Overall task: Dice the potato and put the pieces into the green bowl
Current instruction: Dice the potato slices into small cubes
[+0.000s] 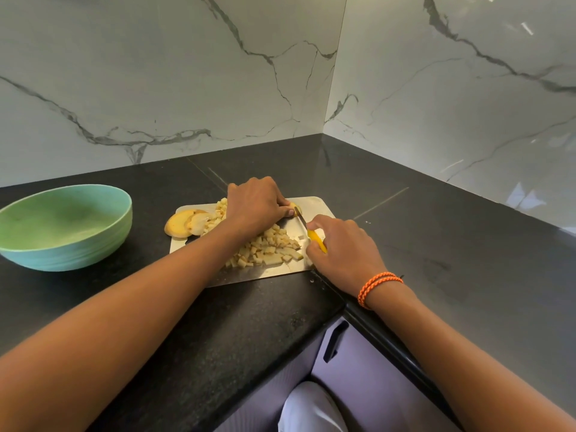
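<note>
Green bowl point(62, 226): waits left, no dice inside yet.
Cutting board point(314, 203): collects your diced pile point(268, 247).
Left hand point(254, 207): curled, pinning the potato piece point(296, 208) for cutting.
Right hand point(343, 247): grips the knife point(313, 233).

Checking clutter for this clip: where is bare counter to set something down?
Bare counter lies right of the cutting board toward the wall, and between the green bowl and board. The board is crowded: diced potato, slices, both hands.
</note>
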`<state>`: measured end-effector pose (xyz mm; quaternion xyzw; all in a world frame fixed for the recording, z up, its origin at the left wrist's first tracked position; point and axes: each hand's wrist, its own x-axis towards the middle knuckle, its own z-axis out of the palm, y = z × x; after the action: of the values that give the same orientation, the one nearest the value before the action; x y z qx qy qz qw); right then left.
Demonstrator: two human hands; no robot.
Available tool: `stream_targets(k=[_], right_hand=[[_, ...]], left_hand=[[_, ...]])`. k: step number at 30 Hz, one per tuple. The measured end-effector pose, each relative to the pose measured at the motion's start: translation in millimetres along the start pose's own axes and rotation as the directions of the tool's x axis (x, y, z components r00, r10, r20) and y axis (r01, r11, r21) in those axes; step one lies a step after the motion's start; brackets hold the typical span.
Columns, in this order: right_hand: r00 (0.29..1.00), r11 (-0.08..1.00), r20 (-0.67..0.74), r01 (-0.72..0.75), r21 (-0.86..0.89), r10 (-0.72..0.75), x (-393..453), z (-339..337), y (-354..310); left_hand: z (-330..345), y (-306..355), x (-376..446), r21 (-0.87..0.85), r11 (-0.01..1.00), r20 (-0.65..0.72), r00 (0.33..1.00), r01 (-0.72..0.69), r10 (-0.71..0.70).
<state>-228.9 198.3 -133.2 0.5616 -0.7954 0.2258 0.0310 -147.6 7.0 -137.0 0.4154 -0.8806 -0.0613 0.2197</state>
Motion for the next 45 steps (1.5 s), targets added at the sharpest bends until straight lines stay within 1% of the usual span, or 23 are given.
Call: stream_targets(k=[4,8,11,13,19,23,27,33,36,41,45], right_hand=[[1.000,1.000,-0.007,-0.017,-0.014,0.017,-11,-5,10],[0.999,0.998,-0.037,-0.015,0.065,0.017,-9,-3,15],[0.991,0.993,-0.128,-0.019,0.121,0.035,2,1,13],[0.989,0.987,-0.144,-0.021,0.162,0.045,13,7,9],[0.993,0.988,-0.106,-0.037,0.150,0.054,35,22,3],[0.996,0.995,-0.084,-0.020,0.095,0.028,36,21,2],[0.999,0.998,-0.041,-0.019,0.058,0.022,39,18,0],[0.999,0.996,-0.039,-0.026,0.088,0.029,18,12,4],[1.000,0.998,-0.010,-0.021,0.057,0.022,3,3,10],[0.999,0.999,0.011,-0.033,0.005,0.033,-12,-7,14],[0.999,0.997,-0.029,-0.014,0.080,0.017,-7,-5,14]], left_hand=[[-1,1,-2,-0.022,1.000,-0.019,1.000,0.015,-0.016],[-2,0,-3,-0.064,0.998,-0.057,0.998,0.023,-0.027],[-6,-2,-1,-0.085,0.996,-0.013,0.999,0.035,-0.037],[-7,-2,-1,-0.079,0.996,0.004,0.999,0.043,-0.043],[-1,-3,0,-0.052,0.998,-0.015,0.999,0.040,-0.041],[1,-3,3,-0.053,0.998,-0.024,0.999,0.037,-0.038],[2,-3,3,0.006,0.999,-0.049,0.998,0.036,-0.036],[1,-3,3,0.062,0.998,-0.053,0.999,0.005,-0.001],[0,-2,2,0.071,0.997,-0.052,0.999,0.007,-0.003],[0,-1,-1,0.054,0.999,-0.048,0.999,-0.005,0.007],[-2,-2,-3,-0.004,1.000,-0.049,0.999,0.011,-0.011]])
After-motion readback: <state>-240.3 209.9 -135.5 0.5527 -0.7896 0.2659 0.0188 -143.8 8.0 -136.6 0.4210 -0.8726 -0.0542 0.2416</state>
